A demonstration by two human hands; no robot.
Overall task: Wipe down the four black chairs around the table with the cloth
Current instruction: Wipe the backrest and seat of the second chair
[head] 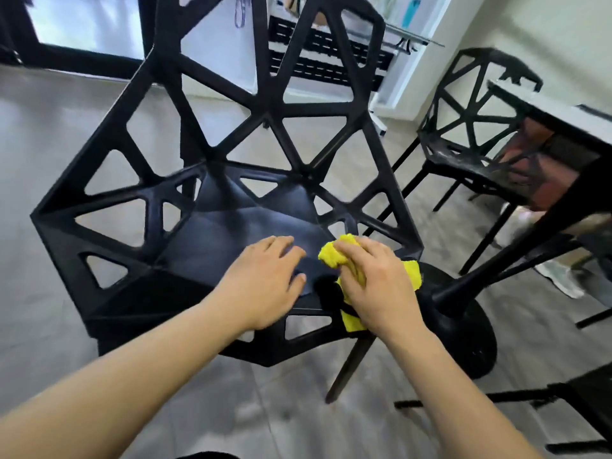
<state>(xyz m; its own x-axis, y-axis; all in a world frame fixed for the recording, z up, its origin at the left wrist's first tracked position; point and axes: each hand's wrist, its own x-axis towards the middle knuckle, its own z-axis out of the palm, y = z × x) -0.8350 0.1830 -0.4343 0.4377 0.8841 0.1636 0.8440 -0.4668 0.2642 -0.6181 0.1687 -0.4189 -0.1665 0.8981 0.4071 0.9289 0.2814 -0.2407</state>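
Observation:
A black chair point(212, 226) with triangular cut-outs in its seat and back fills the middle of the view. My left hand point(265, 279) lies flat on its seat, fingers spread, holding nothing. Close to the seat's right front edge, my right hand point(374, 279) presses a bunched yellow cloth point(334, 255) against the chair. Part of the cloth hangs below my palm. A second black chair point(470, 127) of the same design stands at the upper right, pushed against the table point(563, 117).
The table's round black base point(470, 326) and slanted column sit just right of the near chair. Another chair's leg bars point(496, 397) show at the lower right. A person's shoe point(559, 279) rests under the table. Grey floor lies open to the left.

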